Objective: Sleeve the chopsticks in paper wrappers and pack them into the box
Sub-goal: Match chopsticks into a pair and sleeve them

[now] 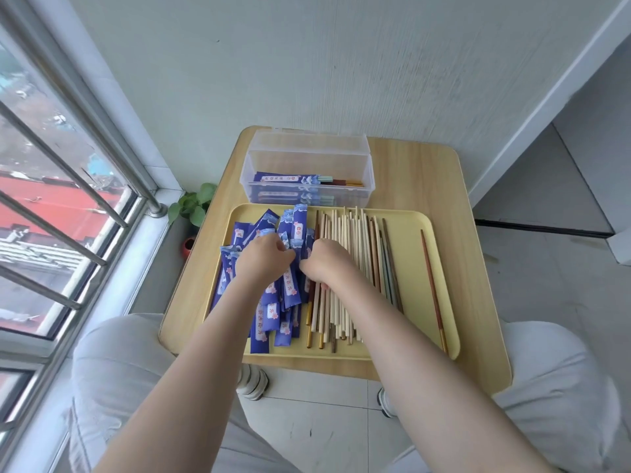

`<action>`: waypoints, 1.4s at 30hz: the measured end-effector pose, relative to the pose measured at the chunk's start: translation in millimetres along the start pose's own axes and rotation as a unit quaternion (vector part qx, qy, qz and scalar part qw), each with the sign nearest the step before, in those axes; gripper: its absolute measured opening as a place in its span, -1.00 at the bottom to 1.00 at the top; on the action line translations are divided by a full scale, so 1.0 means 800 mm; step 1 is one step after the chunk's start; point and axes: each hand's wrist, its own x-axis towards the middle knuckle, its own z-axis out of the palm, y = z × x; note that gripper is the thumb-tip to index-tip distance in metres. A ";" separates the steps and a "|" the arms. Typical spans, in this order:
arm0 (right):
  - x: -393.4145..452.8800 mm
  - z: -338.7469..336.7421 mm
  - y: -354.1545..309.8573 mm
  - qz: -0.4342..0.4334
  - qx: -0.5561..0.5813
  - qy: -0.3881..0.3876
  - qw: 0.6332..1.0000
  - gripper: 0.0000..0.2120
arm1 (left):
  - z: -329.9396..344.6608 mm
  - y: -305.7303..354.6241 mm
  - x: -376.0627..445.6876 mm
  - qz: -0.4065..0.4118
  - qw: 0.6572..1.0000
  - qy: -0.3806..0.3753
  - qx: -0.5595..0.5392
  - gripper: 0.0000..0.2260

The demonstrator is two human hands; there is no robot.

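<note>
Window bars [68, 186] and glass fill the far left, and a small green plant [193, 203] in a red pot sits on the floor by the sill. Next comes the wooden surface [426, 172], carrying a pale yellow tray [413, 240]. On the tray's left half lies a loose heap of blue paper wrappers [273, 312], overlapping at mixed angles. The left hand [263, 257] rests on top of this heap with its fingers curled down into the wrappers; whether they actually pinch one cannot be told, since the fingertips are hidden. Just beside it, the right hand [324, 262] sits at the seam between the wrappers and the chopsticks, fingers bent downward and touching the pile; its grip is also hidden from view.

Behind the tray, against the wall, stands a clear plastic box [307, 155], holding a few sleeved pairs [307, 180] laid lengthwise with their coloured ends poking out of the blue paper. Right of the hands, the bare chopsticks [355, 240] lie side by side along the tray, mostly pale wood with a few brown, grey and gold-tipped ones. Well apart from them, near the tray's right rim, lies a single brown chopstick [433, 288]. Light trousers cover both knees at the bottom corners.
</note>
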 end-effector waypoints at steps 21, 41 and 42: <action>-0.046 -0.045 0.031 -0.018 0.166 0.113 0.979 -0.81 | -0.010 0.020 -0.009 -0.006 0.995 0.034 -0.097 -0.72; -0.076 -0.064 0.105 -0.018 0.442 0.160 0.882 -0.89 | 0.003 0.068 -0.056 -0.046 0.779 -0.104 -0.616 -0.77; -0.076 -0.063 0.107 -0.016 0.449 0.143 0.882 -0.89 | 0.004 0.068 -0.056 -0.018 0.759 -0.113 -0.641 -0.75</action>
